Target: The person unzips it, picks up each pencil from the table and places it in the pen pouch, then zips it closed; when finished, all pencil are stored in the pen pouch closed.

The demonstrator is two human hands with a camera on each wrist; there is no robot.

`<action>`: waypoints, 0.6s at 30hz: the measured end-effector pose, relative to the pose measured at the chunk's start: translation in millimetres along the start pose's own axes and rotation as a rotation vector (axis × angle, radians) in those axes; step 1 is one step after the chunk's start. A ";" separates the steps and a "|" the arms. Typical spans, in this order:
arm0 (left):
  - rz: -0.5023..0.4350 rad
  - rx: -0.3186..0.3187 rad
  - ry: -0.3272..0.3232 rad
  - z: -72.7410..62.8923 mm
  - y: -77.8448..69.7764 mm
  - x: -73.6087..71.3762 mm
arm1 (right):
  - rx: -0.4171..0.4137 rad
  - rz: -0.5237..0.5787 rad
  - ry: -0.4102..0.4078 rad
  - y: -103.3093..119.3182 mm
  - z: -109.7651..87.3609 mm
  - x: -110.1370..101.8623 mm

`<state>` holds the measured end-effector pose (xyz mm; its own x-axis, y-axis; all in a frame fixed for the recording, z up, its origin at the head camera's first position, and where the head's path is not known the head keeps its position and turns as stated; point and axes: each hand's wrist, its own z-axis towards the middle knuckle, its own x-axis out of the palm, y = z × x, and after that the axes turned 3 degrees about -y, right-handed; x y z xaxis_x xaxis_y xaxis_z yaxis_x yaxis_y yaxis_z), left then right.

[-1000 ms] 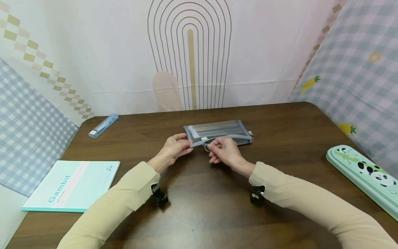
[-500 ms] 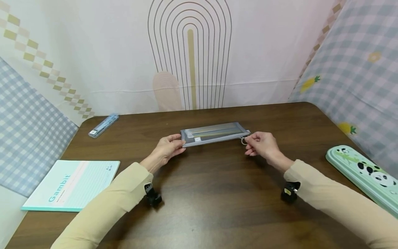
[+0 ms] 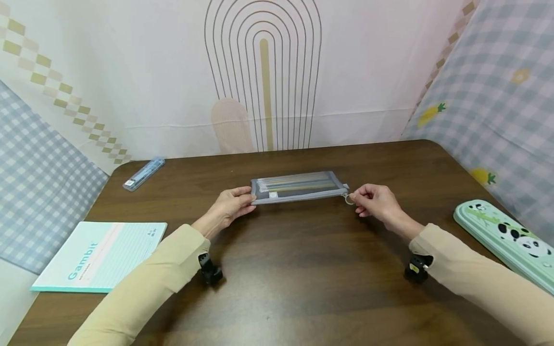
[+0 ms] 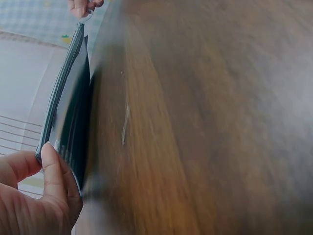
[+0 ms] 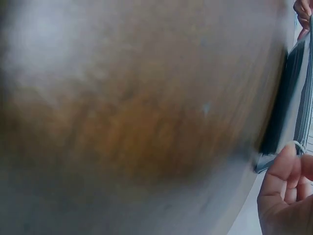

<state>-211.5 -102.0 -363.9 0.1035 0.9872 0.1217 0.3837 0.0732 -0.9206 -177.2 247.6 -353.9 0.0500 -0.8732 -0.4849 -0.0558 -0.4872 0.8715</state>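
Note:
A grey see-through zip pencil pouch (image 3: 298,193) lies across the back middle of the table, with several long thin sticks, perhaps pencils, showing through it. My left hand (image 3: 229,207) pinches its near left corner; in the left wrist view the thumb and fingers lie on either side of the pouch (image 4: 73,93). At the opposite end my right hand (image 3: 379,205) pinches the ring (image 3: 347,201) of the zip pull between thumb and finger. The zip edge runs straight between the hands. The right wrist view shows the thumb on the ring (image 5: 296,144).
A mint notebook (image 3: 101,254) lies at the left. Behind it, near the far left corner, is a slim blue clear case (image 3: 144,174). A green panda pencil case (image 3: 506,240) lies along the right edge. Patterned cloth (image 3: 173,72) hangs behind the table.
My right hand has slid the zip ring rightward along the pouch's near edge to its right end. The edge, loose before, is now straight. The left hand moved slightly left, still pinching the corner.

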 end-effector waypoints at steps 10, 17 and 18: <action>0.012 -0.024 0.016 -1.6 -0.1 -3.2 | 0.054 0.191 0.098 -4.3 5.0 4.8; 0.055 -0.012 0.036 -1.3 0.6 -1.7 | 0.160 0.338 0.153 -1.2 14.2 9.6; 0.067 -0.011 0.033 -0.9 0.4 -2.2 | 0.163 0.330 0.168 -1.1 15.3 10.3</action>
<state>-210.7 -104.3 -364.2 0.1598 0.9845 0.0723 0.3848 0.0053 -0.9230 -191.9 238.8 -361.0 0.1649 -0.9747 -0.1507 -0.2529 -0.1894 0.9488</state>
